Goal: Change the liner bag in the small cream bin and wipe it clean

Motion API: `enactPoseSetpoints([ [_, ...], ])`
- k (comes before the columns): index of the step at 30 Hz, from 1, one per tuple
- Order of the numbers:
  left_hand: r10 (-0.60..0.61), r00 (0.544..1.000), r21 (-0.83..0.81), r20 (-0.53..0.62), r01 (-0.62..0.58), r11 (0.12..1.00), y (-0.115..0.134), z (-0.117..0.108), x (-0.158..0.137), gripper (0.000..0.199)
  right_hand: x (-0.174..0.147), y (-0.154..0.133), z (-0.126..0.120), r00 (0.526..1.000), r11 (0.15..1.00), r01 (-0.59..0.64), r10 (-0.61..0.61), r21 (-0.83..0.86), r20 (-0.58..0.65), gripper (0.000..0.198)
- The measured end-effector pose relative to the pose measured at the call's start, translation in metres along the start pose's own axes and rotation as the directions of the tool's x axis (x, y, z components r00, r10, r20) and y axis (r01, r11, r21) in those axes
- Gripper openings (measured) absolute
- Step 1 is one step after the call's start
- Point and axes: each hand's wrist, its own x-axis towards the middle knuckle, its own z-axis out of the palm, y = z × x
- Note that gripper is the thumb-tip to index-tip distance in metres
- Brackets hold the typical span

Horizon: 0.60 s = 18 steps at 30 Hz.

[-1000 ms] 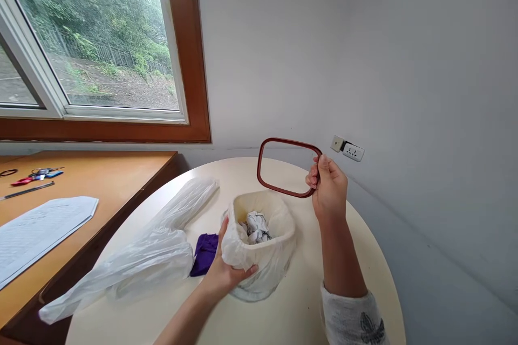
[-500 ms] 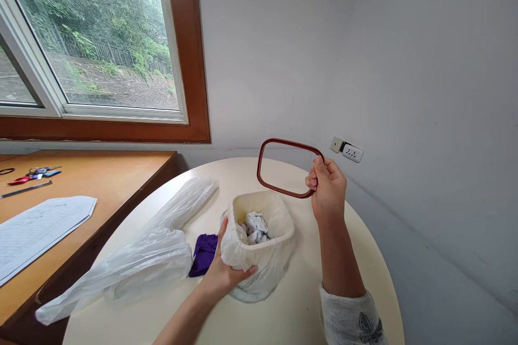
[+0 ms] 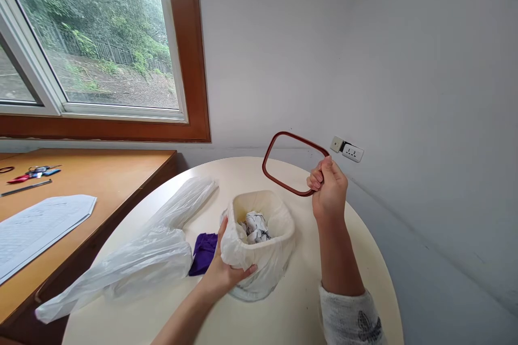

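Note:
A small trash can [image 3: 272, 198] lined with a white plastic bag stands upright on the round table, the bag folded over its rim. Crumpled paper [image 3: 256, 227] lies inside it. My left hand [image 3: 226, 269] is closed around the near left side of the can, over the bag. Up to the right, my right hand [image 3: 329, 186] grips one end of a reddish-brown rectangular ring [image 3: 283, 184], which looks like the can's rim. The ring is tilted and held in the air, apart from the can.
A long, loose white plastic bag [image 3: 149, 259] lies along the table's left side. Between it and the can is a folded purple cloth [image 3: 204, 253]. The wooden desk [image 3: 121, 172] at left bears papers [image 3: 40, 232], a pen [image 3: 26, 188] and keys [image 3: 40, 171]. Wall sockets [image 3: 352, 152] are behind.
The ring in my right hand has tilted further, its left end rising slightly and the whole ring shifting a little to the right. My left hand and the trash can have stayed put.

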Motion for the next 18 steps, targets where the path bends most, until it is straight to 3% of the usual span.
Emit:
enactPoseSetpoints([
  [18, 0.013, 1.0, 0.018, -0.017, -0.012, 1.0, 0.0028, -0.0006, 0.0, 0.115, 0.0006, 0.0019, -0.0003, 1.0, 0.999, 0.018, -0.017, -0.043, 0.009, 0.046],
])
